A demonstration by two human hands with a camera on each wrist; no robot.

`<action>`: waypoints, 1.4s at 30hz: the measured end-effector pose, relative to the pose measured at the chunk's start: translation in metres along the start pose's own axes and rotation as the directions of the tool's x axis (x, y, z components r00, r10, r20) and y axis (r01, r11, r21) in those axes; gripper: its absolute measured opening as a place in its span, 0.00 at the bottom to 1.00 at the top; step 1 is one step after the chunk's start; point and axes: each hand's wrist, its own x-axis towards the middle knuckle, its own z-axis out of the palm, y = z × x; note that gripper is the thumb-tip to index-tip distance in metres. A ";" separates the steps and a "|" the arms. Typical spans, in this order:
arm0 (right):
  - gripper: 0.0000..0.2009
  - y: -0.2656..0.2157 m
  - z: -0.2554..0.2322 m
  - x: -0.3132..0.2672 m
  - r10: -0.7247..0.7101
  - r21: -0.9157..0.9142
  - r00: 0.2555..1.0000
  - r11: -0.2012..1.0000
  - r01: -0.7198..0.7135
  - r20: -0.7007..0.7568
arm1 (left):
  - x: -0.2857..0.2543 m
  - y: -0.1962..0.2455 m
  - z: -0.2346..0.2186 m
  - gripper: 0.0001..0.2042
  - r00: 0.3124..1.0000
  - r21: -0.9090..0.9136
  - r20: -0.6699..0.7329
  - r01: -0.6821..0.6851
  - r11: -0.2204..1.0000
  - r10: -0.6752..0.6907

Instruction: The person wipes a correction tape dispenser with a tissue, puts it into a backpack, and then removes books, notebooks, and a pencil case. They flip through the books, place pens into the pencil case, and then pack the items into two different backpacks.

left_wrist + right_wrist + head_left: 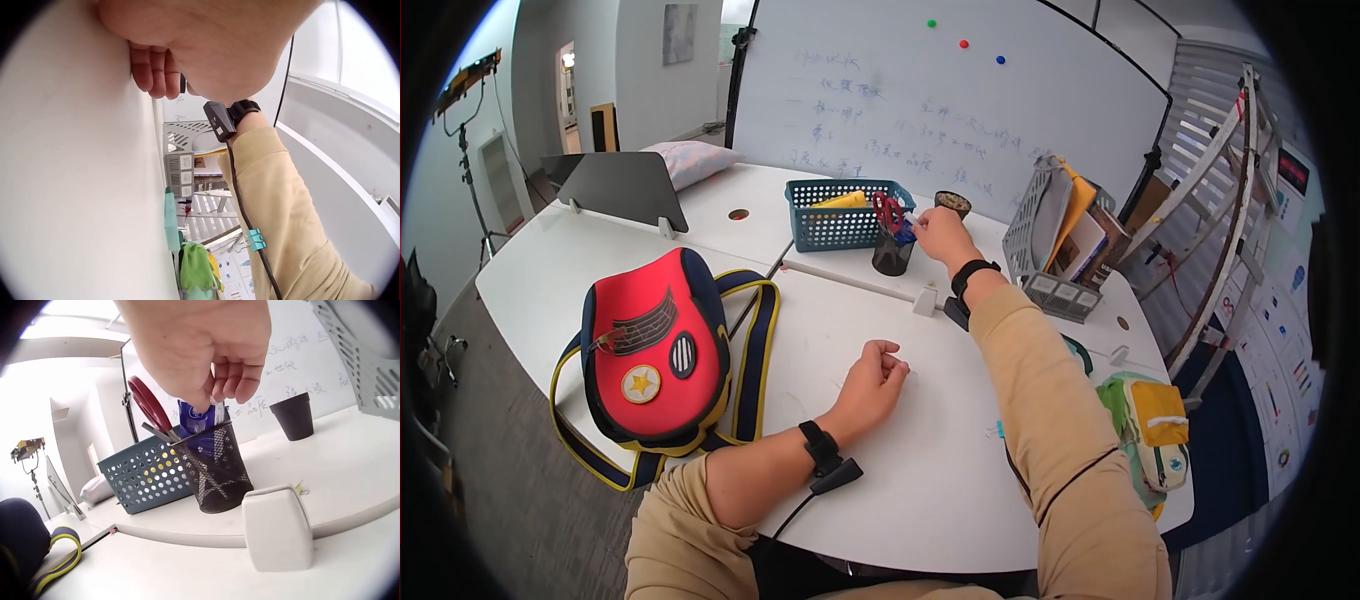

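Observation:
My right hand [947, 238] is over a black mesh pen cup [891, 256]; in the right wrist view the thumb and fingers of the hand [209, 353] pinch the top of a blue and white packet [199, 419] that stands partly inside the cup [219, 472]. Red-handled scissors [149, 403] lean in the same cup, to the left of the packet. My left hand [874, 388] rests on the white table, fingers loosely bent and holding nothing; the left wrist view shows that hand [212, 47] close up, beside the tabletop.
A teal basket [820, 228] with a yellow item stands left of the cup, a small dark pot [293, 417] to its right. A grey file rack [1055, 294] holds books and folders. A red backpack [640, 330] lies at left, a green and yellow bag [1145, 440] at right.

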 end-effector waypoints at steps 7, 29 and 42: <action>0.24 0.030 -0.049 -0.024 0.005 0.207 0.990 0.978 0.024 -0.139 | -0.001 0.002 -0.003 0.21 1.000 -0.005 -0.006 -0.022 1.000 0.022; 0.57 0.081 -0.127 -0.357 0.495 -0.372 0.856 0.830 -0.415 0.151 | 0.008 -0.016 -0.003 0.20 0.995 0.061 0.036 -0.100 0.993 0.098; 0.52 0.035 -0.113 -0.359 0.438 -0.388 0.801 0.877 -0.282 0.408 | 0.006 -0.011 -0.002 0.19 0.996 0.056 0.052 -0.071 0.996 0.068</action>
